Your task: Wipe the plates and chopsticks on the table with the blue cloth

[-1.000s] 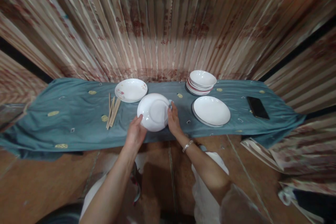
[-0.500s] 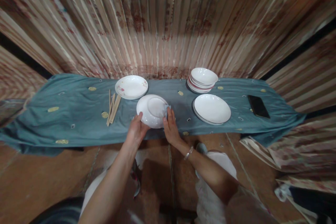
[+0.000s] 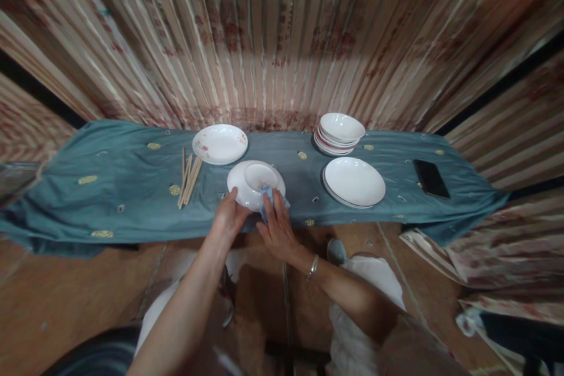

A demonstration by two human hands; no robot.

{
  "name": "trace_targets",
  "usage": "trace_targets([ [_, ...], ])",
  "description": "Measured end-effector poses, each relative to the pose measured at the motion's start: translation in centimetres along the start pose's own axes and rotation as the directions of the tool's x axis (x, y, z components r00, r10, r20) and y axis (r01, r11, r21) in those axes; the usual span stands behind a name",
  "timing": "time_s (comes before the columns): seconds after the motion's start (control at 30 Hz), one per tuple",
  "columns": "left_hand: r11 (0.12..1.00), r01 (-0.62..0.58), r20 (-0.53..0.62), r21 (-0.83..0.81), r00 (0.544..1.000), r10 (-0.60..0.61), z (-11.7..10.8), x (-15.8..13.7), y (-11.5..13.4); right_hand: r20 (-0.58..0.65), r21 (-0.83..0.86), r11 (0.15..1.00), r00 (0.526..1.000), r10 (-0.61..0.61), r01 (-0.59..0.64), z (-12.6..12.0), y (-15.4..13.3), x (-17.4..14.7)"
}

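The white dish (image 3: pixel 252 179) is held over the tabletop's (image 3: pixel 132 188) six o'clock edge, underside up, its outline longest from nine to three. The left hand (image 3: pixel 228 216) pinches its rim at eight; the right hand (image 3: pixel 279 235), fingers extended, holds a blue cloth (image 3: pixel 265 192) against it at four.

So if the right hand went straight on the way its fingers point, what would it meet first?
The crumpled light-blue cloth directly under the right hand; beyond that, it seems, the upturned glossy white round dish. The exact depth between cloth and dish is hard to judge.
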State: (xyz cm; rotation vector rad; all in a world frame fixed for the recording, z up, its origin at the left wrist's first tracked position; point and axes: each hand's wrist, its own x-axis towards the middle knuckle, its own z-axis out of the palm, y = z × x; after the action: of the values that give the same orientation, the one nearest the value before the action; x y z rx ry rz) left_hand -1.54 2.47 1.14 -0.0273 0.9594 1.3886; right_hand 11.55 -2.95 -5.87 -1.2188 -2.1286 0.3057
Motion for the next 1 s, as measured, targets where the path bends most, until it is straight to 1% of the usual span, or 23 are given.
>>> trace_targets([
  [0.13,1.000,-0.002,0.021,-0.009,1.000,0.002,0.4,-0.4,0.0,0.076,-0.101,0.991,0.994,-0.078,0.085,0.1,-0.3,-0.2],
  [0.27,0.998,-0.063,0.038,-0.029,0.997,0.064,0.6,-0.6,0.1,0.173,-0.162,0.972,0.975,-0.142,0.171,-0.1,-0.6,0.0],
  [0.33,0.996,-0.086,0.068,-0.016,0.994,0.087,0.5,-0.6,0.1,0.201,-0.176,0.961,0.964,-0.176,0.213,-0.3,-0.6,0.4],
  [0.43,0.995,-0.100,0.138,0.003,0.986,0.098,0.2,-0.5,0.3,0.208,-0.197,0.943,0.951,-0.228,0.269,-0.7,-0.5,1.2],
  [0.63,0.990,-0.129,0.184,0.052,0.976,0.117,0.1,-1.2,-0.2,0.183,-0.226,0.912,0.935,-0.305,0.342,-1.8,-0.6,3.1],
  [0.8,0.985,-0.159,0.232,0.068,0.963,0.140,0.6,-1.8,-0.5,0.154,-0.243,0.903,0.933,-0.326,0.356,-2.4,-0.7,4.0],
  [0.9,0.983,-0.161,0.262,0.083,0.956,0.134,0.6,-1.9,-0.6,0.146,-0.236,0.914,0.942,-0.302,0.330,-2.9,-0.7,4.5],
  [1.0,0.984,-0.158,0.298,0.082,0.946,0.127,0.8,-2.1,-0.9,0.120,-0.222,0.935,0.959,-0.256,0.277,-3.6,-0.8,5.1],
])
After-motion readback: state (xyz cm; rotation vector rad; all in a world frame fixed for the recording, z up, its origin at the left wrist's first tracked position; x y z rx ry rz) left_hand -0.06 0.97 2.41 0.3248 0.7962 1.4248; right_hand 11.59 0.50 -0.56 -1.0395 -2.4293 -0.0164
